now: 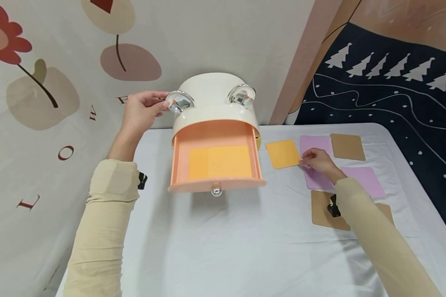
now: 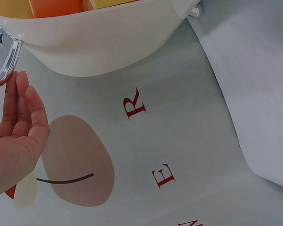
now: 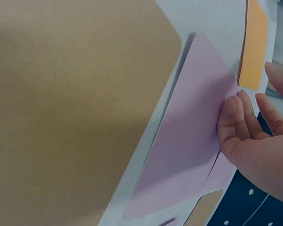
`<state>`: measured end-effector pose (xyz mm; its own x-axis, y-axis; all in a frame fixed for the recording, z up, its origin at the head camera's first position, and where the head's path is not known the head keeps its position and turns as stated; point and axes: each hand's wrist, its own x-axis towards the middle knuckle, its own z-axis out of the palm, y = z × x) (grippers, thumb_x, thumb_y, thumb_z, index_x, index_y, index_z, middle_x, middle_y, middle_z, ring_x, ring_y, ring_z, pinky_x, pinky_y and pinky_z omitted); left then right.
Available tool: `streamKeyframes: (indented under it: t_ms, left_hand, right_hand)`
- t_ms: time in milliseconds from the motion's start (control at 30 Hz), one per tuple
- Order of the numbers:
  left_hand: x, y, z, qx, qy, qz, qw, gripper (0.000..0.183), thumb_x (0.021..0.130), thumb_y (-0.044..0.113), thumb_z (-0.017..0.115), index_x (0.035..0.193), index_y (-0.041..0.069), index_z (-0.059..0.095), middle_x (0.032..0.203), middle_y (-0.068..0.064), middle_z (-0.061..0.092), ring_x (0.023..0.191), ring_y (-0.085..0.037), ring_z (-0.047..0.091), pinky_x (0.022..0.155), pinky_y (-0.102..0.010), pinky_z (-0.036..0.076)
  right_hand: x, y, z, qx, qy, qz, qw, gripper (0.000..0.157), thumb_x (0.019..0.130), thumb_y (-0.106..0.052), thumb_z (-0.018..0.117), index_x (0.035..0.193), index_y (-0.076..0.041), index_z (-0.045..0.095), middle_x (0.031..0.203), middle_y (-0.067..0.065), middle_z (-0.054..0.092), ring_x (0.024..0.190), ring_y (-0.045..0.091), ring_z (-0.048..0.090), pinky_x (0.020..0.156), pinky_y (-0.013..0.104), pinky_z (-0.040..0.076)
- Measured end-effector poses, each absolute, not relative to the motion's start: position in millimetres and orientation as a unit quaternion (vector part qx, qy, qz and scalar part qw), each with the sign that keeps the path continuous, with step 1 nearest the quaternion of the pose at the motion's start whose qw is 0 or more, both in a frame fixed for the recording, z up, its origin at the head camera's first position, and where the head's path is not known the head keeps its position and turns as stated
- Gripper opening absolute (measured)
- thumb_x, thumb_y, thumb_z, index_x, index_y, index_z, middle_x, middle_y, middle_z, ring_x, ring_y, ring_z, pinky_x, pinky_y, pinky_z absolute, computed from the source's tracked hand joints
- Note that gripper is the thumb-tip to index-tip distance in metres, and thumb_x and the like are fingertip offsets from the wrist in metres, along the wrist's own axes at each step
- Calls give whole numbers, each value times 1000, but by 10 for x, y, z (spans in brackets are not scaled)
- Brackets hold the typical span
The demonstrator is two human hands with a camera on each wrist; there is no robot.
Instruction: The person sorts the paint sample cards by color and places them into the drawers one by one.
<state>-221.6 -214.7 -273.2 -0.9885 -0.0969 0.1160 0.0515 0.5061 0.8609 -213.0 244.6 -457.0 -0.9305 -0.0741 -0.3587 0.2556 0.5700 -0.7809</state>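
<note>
A white rounded box (image 1: 214,99) stands against the wall, with two shiny silver ear-like pieces on top. My left hand (image 1: 143,111) pinches the rim of the left silver ear (image 1: 180,102) between thumb and fingertips; its fingers also show against that piece (image 2: 5,52) in the left wrist view. The peach drawer (image 1: 217,185) is pulled out, with orange cards (image 1: 223,163) lying inside. Beside the box, an orange card (image 1: 283,154) lies on the table. My right hand (image 1: 321,161), fingers loosely bent, is at that card's right corner, over a purple card (image 3: 188,127).
Another purple card (image 1: 364,180) and several brown cards (image 1: 348,147) lie on the right of the white-covered table (image 1: 208,247). A round silver knob (image 1: 216,191) sticks out from the drawer front. A patterned wall (image 1: 223,33) rises close behind the box.
</note>
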Motion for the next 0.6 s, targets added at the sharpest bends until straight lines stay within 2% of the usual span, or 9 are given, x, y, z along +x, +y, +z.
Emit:
streamKeyframes:
  t_ms: [233,367,467,600]
  left_hand:
    - [-2213,-2156,-2729,14,-866,-494,74,28,86,13,64,113,4,65,89,3,64,76,-7,61,68,-16,49]
    - [-2209,-2152,-2729,16,-866,-494,71,29,86,13,64,113,4,64,90,2,64,76,-7,61,69,-16,49]
    - [-2211,-2146,-2728,15,-866,-494,71,29,86,13,64,113,5,64,90,2,64,75,-6,60,68,-16,49]
    - [-2216,-2144,-2728,16,-865,-496,71,29,85,14,65,113,5,65,90,2,64,75,-5,60,68,-16,49]
  right_hand:
    - [-2233,2399,-4623,36,870,-469,147,32,85,-10,64,108,7,50,98,16,52,79,17,49,61,18,45]
    - [-2335,2331,-4671,36,883,-444,146,35,86,-9,63,113,8,49,109,21,51,92,23,47,70,20,45]
    - [-2392,2284,-4677,35,892,-425,149,37,86,-10,62,116,7,48,118,22,48,104,29,43,82,29,43]
    - [-2469,2249,-4681,38,895,-415,157,38,87,-8,61,119,6,46,123,23,45,111,34,39,95,40,37]
